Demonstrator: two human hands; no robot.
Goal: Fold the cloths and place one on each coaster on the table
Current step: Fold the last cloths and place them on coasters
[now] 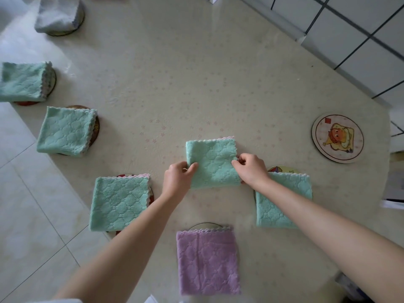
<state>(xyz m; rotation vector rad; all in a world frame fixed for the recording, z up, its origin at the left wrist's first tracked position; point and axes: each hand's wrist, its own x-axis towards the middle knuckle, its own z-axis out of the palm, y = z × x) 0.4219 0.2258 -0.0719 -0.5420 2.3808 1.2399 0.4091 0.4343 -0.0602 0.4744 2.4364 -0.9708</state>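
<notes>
Cream floral tablecloth [196, 73] covers the table, with pale floor tiles past its left edge. Mid-surface, a folded green cloth [213, 164] lies flat; the left hand [178, 177] pinches its left edge and the right hand [251, 169] pinches its right edge, fingers closed on the fabric. Near the right edge sits a bare cartoon coaster [337, 137]. Beside the near edge, a folded purple cloth [207, 261] covers another coaster.

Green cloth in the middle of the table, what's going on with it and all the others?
A person grips the folded green cloth by its sides, left hand and right hand, on the table. Folded cloths already cover the other coasters, including a purple cloth. One bare coaster on the right has no cloth yet.
</notes>
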